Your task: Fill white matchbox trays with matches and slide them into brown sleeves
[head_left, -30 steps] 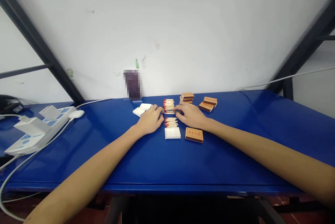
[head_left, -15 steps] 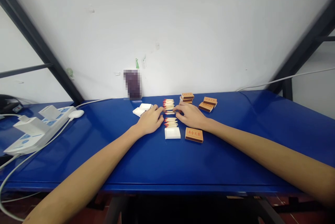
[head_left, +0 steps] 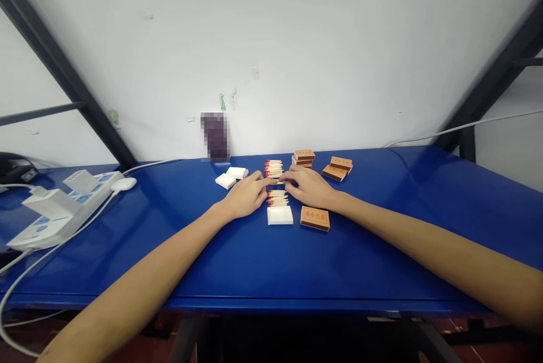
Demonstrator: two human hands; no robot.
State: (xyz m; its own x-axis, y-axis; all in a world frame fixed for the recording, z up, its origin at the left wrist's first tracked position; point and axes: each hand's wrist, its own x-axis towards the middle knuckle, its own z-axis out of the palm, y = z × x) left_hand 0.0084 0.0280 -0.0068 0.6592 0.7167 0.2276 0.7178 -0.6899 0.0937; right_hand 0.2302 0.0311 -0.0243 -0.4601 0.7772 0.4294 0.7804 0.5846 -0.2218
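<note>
Here at the blue tabletop [head_left: 280,272], both hands close in on the middle matches [head_left: 280,183], a slim line lying between two bundles. The left hand [head_left: 245,194] comes from the head side, index finger stretched out over those ends, the rest curled; the right hand [head_left: 311,186] meets it opposite, forefinger bent down, thumb a narrow gap away. Is anything pinched? I can't tell from here. Working from both ends like that probably squares the sticks up. Look at the far bundle [head_left: 274,168] and near bundle [head_left: 278,199]: red heads all left, likely to keep everything matching. The white tray [head_left: 280,215] sits just before them, matchbox [head_left: 314,218] beside it, both within easy reach.
</note>
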